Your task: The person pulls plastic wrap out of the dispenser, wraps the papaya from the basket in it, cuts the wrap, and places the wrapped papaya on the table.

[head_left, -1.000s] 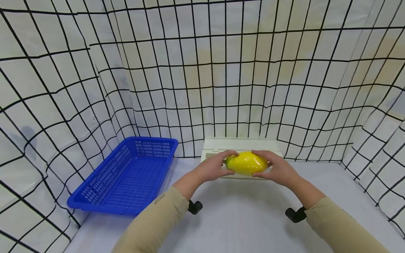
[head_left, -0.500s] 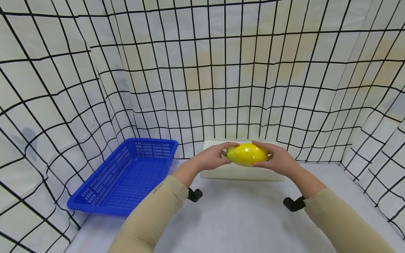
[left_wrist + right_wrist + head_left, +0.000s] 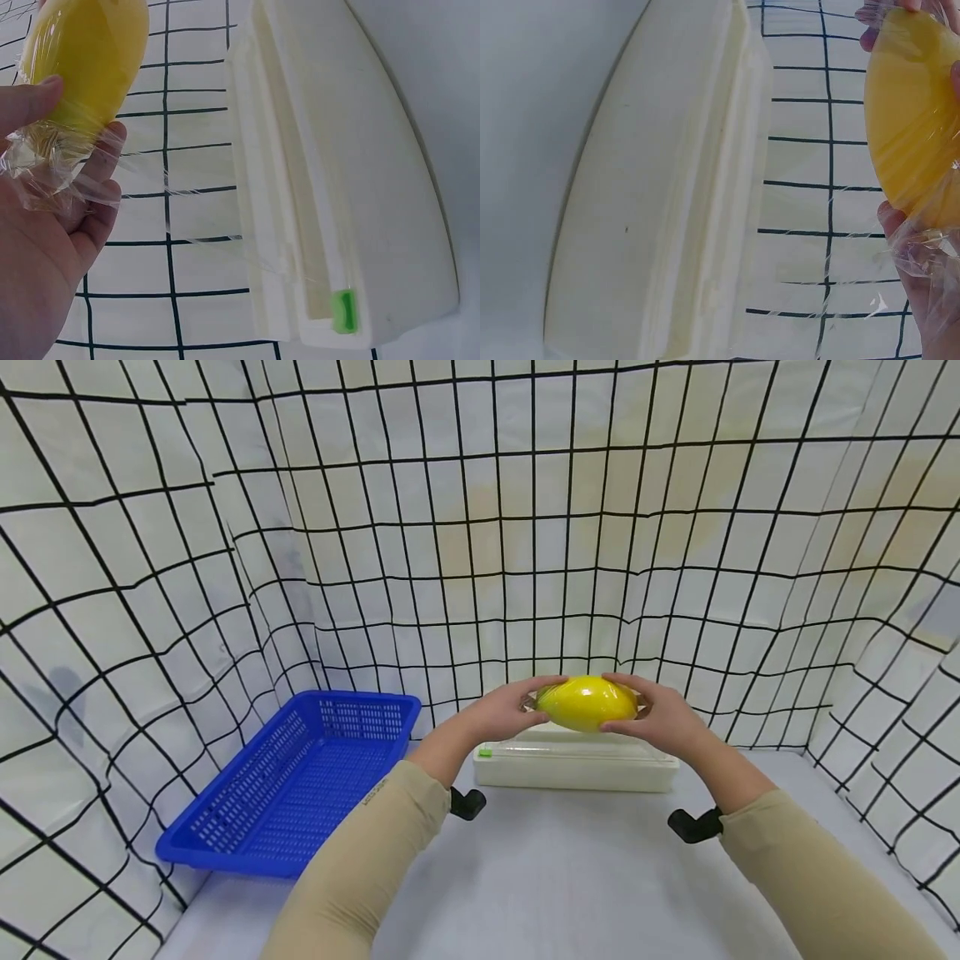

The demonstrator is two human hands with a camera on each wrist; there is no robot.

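1. left hand [image 3: 501, 720] has its fingers and thumb curled round the left end of the lemon [image 3: 587, 702], and in the left wrist view the bunched wrap [image 3: 56, 169] is pinched right there in the palm. so it's gripping, not just touching.
2. right hand [image 3: 655, 718] does the same on the other end, fingers curled over the top and thumb under. the right wrist view shows loose film crinkled up against those fingers [image 3: 930, 262].
3. the lemon is up in the air between both hands, lying sideways, above and clear of the dispenser [image 3: 576, 763]. it looks already covered in film all round.
4. a thin sheet of film looks like it runs from the lemon down toward the dispenser's slot in the wrist views. i can't tell whether it's cut free or not.
5. the dispenser sits on the table [image 3: 570, 877] near the back wall, with a little green tab [image 3: 344, 310] at one end. the blue basket [image 3: 296, 781] is off to the left, well apart.
6. my read: this is the wrapping step, near its end, with the fruit lifted off the box.
7. next move probably calls for getting the film separated at the cutter if it's attached, then twisting or smoothing the loose ends. keep a firm grip, wrapped fruit is slippery.
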